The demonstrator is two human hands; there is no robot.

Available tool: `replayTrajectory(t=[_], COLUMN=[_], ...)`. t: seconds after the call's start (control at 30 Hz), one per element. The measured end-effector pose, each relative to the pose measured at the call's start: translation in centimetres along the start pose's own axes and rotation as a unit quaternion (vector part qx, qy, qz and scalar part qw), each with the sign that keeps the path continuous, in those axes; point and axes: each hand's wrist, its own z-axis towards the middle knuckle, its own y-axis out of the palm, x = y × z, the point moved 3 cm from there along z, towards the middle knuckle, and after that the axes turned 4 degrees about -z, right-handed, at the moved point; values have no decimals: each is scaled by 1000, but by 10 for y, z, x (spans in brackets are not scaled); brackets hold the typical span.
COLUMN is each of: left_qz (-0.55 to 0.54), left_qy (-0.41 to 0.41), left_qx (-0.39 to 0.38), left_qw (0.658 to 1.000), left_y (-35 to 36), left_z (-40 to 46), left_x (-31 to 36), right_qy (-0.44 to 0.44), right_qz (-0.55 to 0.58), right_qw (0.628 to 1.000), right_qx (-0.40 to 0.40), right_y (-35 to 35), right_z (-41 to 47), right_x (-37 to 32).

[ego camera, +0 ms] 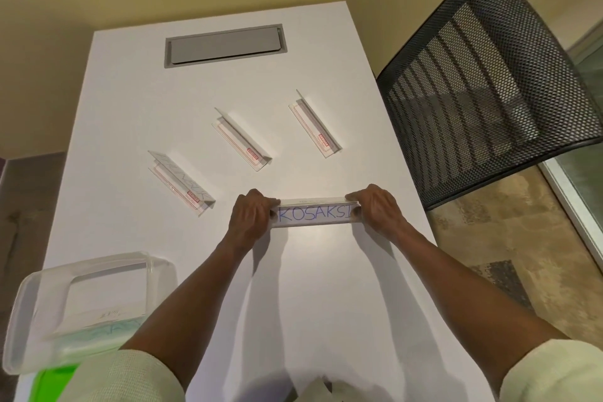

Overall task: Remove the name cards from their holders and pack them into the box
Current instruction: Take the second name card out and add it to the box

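Near the middle of the white surface (326, 287), both arms reach forward with sleeves at the elbows. Left hand (251, 217) grips the left end of a clear card holder (315, 204), fingers curled over its top edge; right hand (378, 207) grips the right end likewise. Between the hands sits the name card (315, 215), lettered "KOSAKSI" and facing the person. Beyond lie three more holders; the left one (181, 183) carries a card. A clear plastic box (42, 313) stands at near left, cards inside.
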Motion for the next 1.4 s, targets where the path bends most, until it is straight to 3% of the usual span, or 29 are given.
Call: replayTrajectory(t=[0.23, 0.5, 0.63, 0.77, 1.0, 1.4], left_qz=[-30, -43, -43, -24, -31, -30], left_qy=[47, 76, 54, 96, -8, -84], left_qx=[46, 105, 112, 114, 118, 108], left_qw=[997, 991, 991, 989, 992, 990], left_y=[-34, -84, -105, -119, -142, -176], left_z=[-26, -73, -102, -136, -174, -217], left_x=[-4, -18, -38, -61, -119, -225], right_qy=[-16, -56, -111, -180, -183, -223], right_qz=[-13, -42, -56, -74, -84, -89], right_qw=[1000, 996, 987, 970, 971, 966], right_qx=[2, 56, 98, 143, 129, 99], right_y=[-20, -33, -36, -34, -22, 3], right_z=[-15, -48, -67, -84, -94, -90], right_x=[-26, -79, -113, -151, -221, -335])
